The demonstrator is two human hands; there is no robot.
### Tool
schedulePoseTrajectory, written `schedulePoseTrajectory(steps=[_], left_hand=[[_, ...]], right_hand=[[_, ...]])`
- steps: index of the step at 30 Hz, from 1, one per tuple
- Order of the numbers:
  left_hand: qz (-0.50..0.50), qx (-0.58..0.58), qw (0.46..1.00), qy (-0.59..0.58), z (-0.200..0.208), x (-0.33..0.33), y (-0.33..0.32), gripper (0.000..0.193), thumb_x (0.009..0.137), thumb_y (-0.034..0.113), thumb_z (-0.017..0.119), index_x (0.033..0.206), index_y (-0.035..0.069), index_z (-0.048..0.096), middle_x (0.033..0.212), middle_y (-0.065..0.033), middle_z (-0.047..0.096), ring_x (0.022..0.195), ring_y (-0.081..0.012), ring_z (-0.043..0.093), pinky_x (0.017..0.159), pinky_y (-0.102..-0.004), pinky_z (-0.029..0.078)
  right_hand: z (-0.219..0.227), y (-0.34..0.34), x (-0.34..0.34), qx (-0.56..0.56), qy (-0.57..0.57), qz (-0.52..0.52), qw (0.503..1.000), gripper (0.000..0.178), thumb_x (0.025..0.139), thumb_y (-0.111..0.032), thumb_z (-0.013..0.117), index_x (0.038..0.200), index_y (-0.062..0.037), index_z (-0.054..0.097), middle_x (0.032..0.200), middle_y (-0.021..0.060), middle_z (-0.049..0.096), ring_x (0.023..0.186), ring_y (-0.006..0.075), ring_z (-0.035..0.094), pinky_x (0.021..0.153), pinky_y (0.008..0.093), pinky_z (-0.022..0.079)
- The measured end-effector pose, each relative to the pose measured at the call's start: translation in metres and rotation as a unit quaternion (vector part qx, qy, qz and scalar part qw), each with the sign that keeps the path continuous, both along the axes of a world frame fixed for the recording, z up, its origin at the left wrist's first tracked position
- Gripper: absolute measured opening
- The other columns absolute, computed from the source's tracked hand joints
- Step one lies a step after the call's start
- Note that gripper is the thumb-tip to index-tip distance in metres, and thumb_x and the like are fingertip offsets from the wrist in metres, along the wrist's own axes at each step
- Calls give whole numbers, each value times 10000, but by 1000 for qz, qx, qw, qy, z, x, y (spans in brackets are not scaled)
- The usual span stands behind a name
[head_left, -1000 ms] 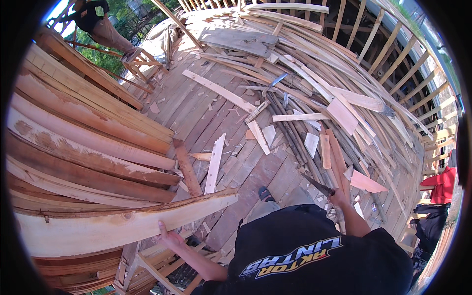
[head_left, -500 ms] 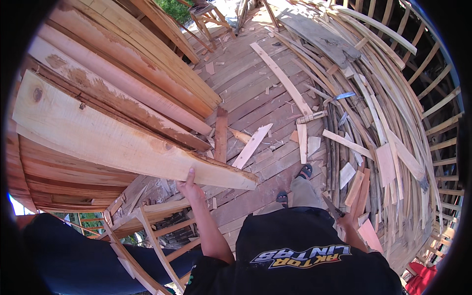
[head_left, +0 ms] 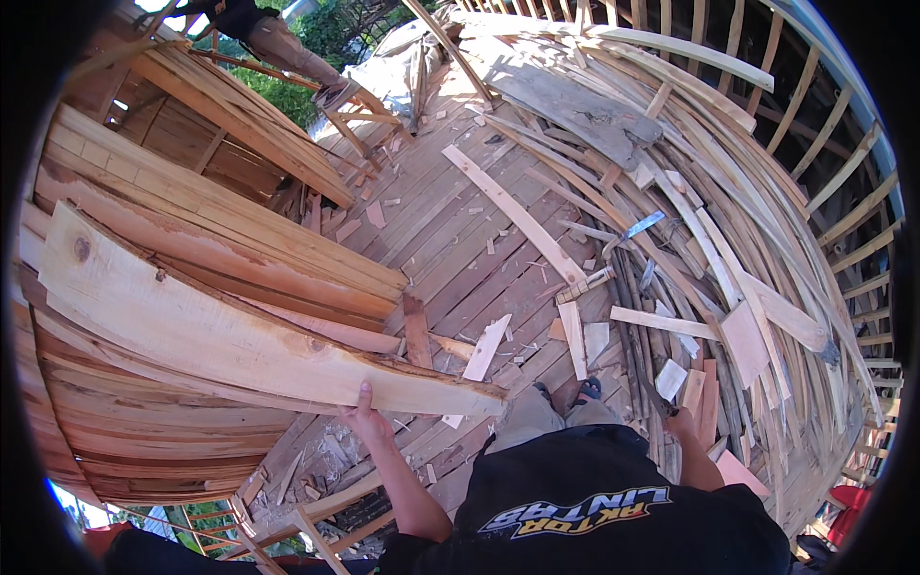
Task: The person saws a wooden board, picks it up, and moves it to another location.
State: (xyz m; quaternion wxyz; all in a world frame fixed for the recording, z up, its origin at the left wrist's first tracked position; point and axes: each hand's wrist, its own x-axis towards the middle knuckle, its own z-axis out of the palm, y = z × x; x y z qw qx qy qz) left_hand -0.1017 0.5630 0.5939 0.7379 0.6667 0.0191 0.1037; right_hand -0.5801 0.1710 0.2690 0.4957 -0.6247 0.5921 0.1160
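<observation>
Pale plank, long and curvy, with knots and a rough dark upper edge, is on the person's left, running across in front of the planked wall, with its narrower end out over the floor near the knees. Left hand has it by the lower edge close to that end: thumb flat on the near face, the other fingers tucked behind, so it's basically a pinch, though I can't tell how those hidden fingers sit.

Right hand is way over on the other side of the body, fingers curled around a dark-bladed tool pointing forward. Too small to make out each finger.

Just past the plank's end there's a short light offcut on the floorboards, next to a reddish-brown board. Further out, a narrow board lies at a slant with some wooden-looking tool or block across it. Right side is a huge heap of strips, plus a grey weathered slab. Top left, another person is up on a wooden stand.
</observation>
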Motion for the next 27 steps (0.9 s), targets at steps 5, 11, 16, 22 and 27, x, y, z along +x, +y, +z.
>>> schedulePoseTrajectory(steps=[5,11,16,22,27], left_hand=[[27,-40,999,6,4,48,-22,431,786,-40,676,1190,-12,530,1152,-102,601,1035,-196,567,961,-336,427],[45,-48,998,7,-29,142,-41,404,773,-62,678,1153,-11,552,1114,-106,614,991,-194,585,925,-336,457],[64,-67,995,37,-60,238,-55,346,758,-78,685,1082,-15,581,1048,-108,639,920,-187,609,866,-326,490],[89,-70,993,37,-41,323,-85,321,750,-92,685,1050,-22,595,1022,-113,646,883,-197,626,831,-318,511],[98,-69,992,40,-40,372,-95,340,731,-93,695,1051,-9,617,1028,-111,654,911,-193,615,856,-323,490]], right_hand=[[9,-36,66,20,11,-67,998,178,743,-44,593,907,24,612,672,152,632,541,227,634,462,364,504],[45,-66,167,56,50,-31,997,156,787,-101,563,777,53,590,630,147,615,483,224,602,421,340,487],[67,-91,272,68,108,7,992,200,805,-123,564,737,60,607,617,144,627,477,225,610,423,340,500],[69,-118,393,53,96,31,993,212,808,-122,587,751,79,624,657,155,661,505,228,642,447,345,525],[43,-151,502,46,93,111,988,215,804,-136,612,801,74,656,700,154,676,530,224,661,491,334,551]])
